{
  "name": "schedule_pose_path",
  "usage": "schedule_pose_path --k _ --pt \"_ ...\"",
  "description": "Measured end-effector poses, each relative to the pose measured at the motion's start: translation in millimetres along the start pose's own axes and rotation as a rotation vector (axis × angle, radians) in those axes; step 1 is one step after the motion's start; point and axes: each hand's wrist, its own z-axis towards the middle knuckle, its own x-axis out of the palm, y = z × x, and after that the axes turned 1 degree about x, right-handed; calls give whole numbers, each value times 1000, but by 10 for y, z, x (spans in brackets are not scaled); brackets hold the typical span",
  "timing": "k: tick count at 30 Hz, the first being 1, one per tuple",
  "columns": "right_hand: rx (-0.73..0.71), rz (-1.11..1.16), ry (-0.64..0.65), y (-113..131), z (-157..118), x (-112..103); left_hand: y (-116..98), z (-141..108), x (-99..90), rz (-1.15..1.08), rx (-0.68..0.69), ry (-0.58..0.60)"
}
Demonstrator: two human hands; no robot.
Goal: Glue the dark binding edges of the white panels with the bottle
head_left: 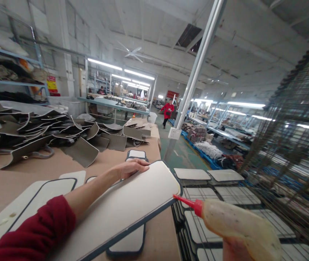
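A long white panel with a dark edge slants across the front of the view, raised over the brown table. My left hand grips its far edge, the fingers partly hidden by the panel. At the lower right my right hand is wrapped round a yellowish glue bottle. The bottle's red nozzle points left, its tip at the panel's right edge near the corner. Beneath and behind the panel lie more white dark-edged pieces.
Brown-grey curved pieces are heaped on the table at the back left. On the right, a wire rack holds several white panels. A metal post stands ahead; a person in red is in the aisle.
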Motion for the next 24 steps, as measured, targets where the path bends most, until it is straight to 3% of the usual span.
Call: schedule_pose_path --k 13,24 --pt "117 198 0 1 18 130 127 -55 -2 -71 34 -48" --pt "184 148 21 -102 -36 108 173 -21 -36 -88 57 -85"
